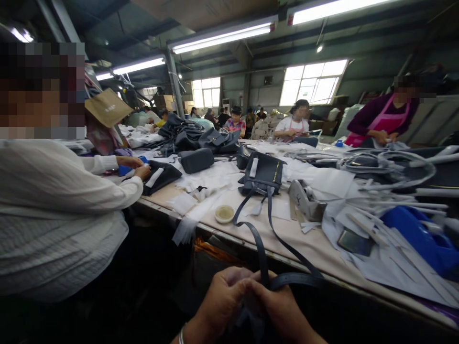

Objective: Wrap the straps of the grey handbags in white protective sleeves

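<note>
Close to my body, below the table's front edge, my left hand (224, 294) and my right hand (278, 301) are pressed together with fingers closed. Between them runs a dark navy strap (263, 253), which loops out to the right of my right hand. The strap leads up to a dark navy bag (263, 172) lying on the table, with a white strip on it and a yellow zipper along one side. Beneath my hands hangs some whitish, translucent material (251, 317); I cannot tell exactly what it is.
A round dish (224, 213) and a metal tape dispenser (306, 200) lie near the bag. Further right are a blue dispenser (421, 239), a phone (355, 242) and white paper strips. More dark bags (195, 160) are piled behind. A co-worker's white sleeve (118, 191) is at left.
</note>
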The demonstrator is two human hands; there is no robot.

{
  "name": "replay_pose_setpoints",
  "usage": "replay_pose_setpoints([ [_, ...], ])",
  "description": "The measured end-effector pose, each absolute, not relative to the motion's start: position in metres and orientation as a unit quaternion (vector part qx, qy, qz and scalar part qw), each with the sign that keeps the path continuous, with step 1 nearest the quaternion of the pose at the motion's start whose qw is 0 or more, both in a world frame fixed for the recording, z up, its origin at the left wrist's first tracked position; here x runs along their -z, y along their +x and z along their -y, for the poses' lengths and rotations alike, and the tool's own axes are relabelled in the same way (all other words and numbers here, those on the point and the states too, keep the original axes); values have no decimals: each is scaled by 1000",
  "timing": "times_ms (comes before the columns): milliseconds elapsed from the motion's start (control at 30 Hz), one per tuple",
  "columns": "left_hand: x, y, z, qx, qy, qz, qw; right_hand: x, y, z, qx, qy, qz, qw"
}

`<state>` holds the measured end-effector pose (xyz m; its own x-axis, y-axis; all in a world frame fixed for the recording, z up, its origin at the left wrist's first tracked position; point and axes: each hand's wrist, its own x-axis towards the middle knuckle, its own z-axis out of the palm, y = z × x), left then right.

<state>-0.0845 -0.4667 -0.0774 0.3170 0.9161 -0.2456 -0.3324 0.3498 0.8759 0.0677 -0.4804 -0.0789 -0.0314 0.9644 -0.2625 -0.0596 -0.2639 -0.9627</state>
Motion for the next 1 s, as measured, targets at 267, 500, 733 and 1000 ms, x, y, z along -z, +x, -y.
replay_pose_setpoints([
  [267,77,-100,464,-436,485,-508,563,76,95,470,-695,-409,271,526],
  [500,78,-98,471,-440,513,-510,532,45,123,454,-617,-452,357,536],
  [733,82,-100,471,-419,529,-500,543,45,124,448,-623,-373,342,597],
  [1000,89,-97,476,-417,417,-491,642,51,121,450,-622,-380,321,605],
])
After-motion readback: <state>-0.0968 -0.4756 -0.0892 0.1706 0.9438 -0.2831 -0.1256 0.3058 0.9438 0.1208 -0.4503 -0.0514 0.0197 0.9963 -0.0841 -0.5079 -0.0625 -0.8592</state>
